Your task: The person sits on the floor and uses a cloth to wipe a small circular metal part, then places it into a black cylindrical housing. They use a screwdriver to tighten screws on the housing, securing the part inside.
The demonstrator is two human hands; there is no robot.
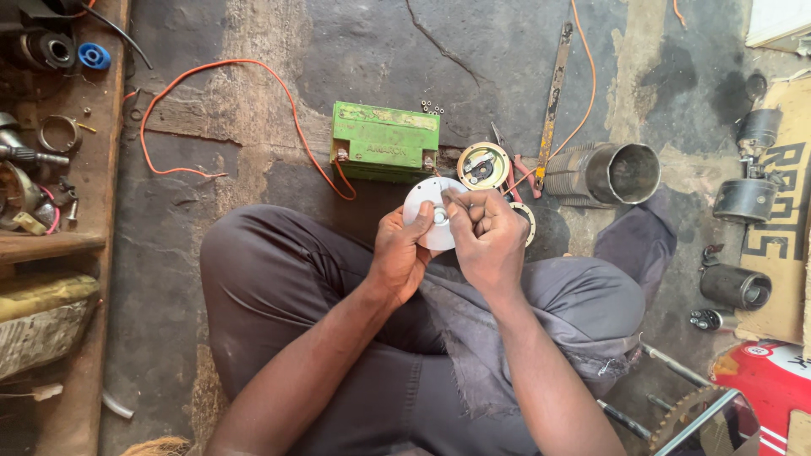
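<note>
**Workshop floor: both hands on a metal disc**

Person seated on a cracked, stained concrete floor (507, 51), knees up, dark grey trousers. The left hand (399, 253) grips a round silver disc (427, 201) by its lower-left edge, fingers curled shut around the rim, disc held above the lap, face up. The right hand (486, 232) is bunched over the disc's centre hub, thumb and fingertips pinched together on something too small to make out.

On the floor just beyond the disc: a green battery (384, 139) with an orange wire (211, 67) looping off to the left. Beside it to the right, a brass-rimmed round plate (482, 165), then a ribbed grey metal cylinder (604, 175) lying on its side. A long yellowish metal strip (553, 101) lies behind the plate. Small dark cylinders (743, 198) sit at the right on cardboard. A wooden shelf (93, 169) along the left edge holds mixed metal parts and a blue ring (94, 57).
</note>
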